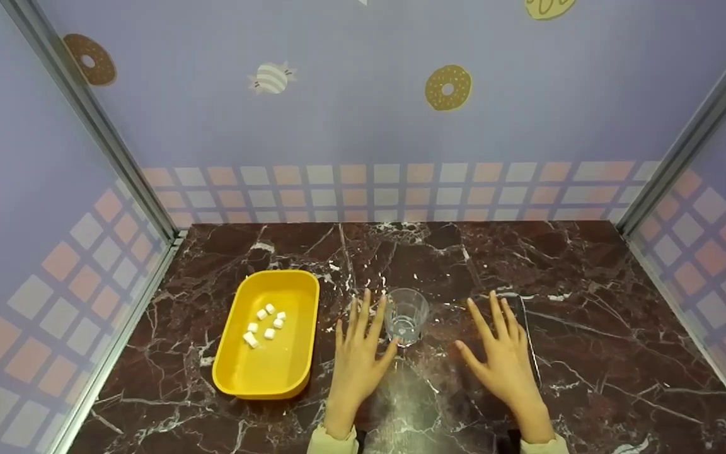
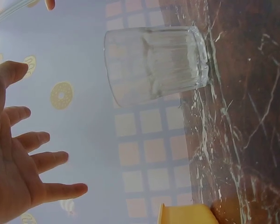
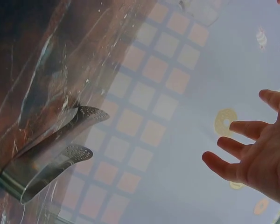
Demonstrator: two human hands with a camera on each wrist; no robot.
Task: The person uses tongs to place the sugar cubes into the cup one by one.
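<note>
Both hands hover above the dark marble table with fingers spread, holding nothing. My left hand is just left of a clear drinking glass, its fingertips overlapping the glass's edge in the head view. Upright on the table, the same glass appears apart from the left fingers in the left wrist view. To the right, my right hand is over metal tongs, partly hiding them. Lying on the table in the right wrist view, the tongs show perforated, rounded ends.
Left of the left hand stands a yellow tray holding several small white cubes. Patterned wall panels enclose the table at the back and both sides, with metal posts at the corners.
</note>
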